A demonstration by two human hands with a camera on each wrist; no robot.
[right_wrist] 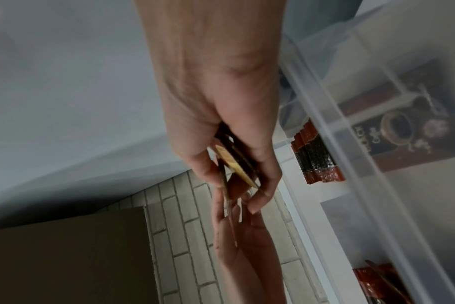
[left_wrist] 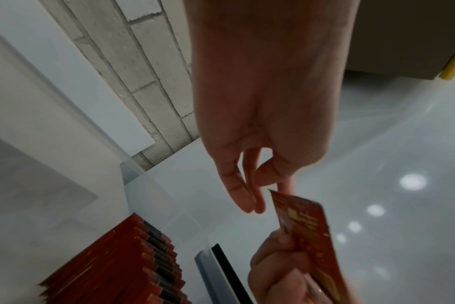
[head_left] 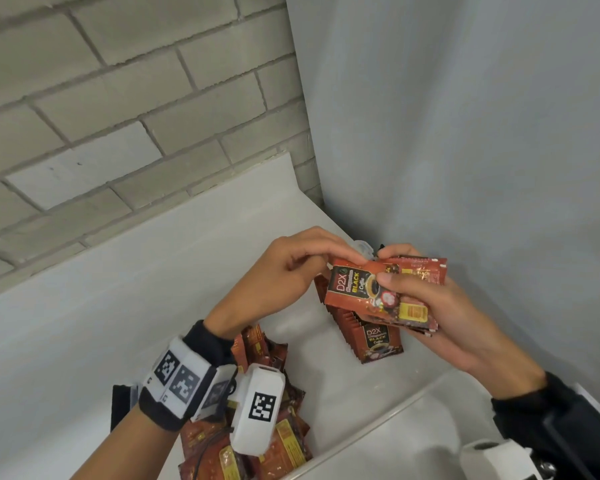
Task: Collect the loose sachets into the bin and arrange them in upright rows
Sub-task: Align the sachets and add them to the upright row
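Observation:
My right hand (head_left: 388, 266) grips a fanned bundle of red coffee sachets (head_left: 407, 308) above the far right corner of the translucent bin (head_left: 388, 415). My left hand (head_left: 352, 258) pinches the top edge of the front sachet (head_left: 349, 289) of that bundle. In the left wrist view its fingertips meet the sachet's (left_wrist: 301, 224) upper corner. Below the bundle, a row of sachets (head_left: 378, 344) stands upright against the bin's right wall, also visible as the upright row (left_wrist: 148, 257) from the left wrist. A loose pile of sachets (head_left: 284, 441) lies in the near part of the bin, partly hidden by my left wrist.
A grey brick wall (head_left: 118, 116) stands behind the bin and a smooth pale wall (head_left: 465, 133) to its right. A brown cardboard box (right_wrist: 65, 257) shows in the right wrist view. The bin's wall (right_wrist: 351, 144) runs close beside my right hand.

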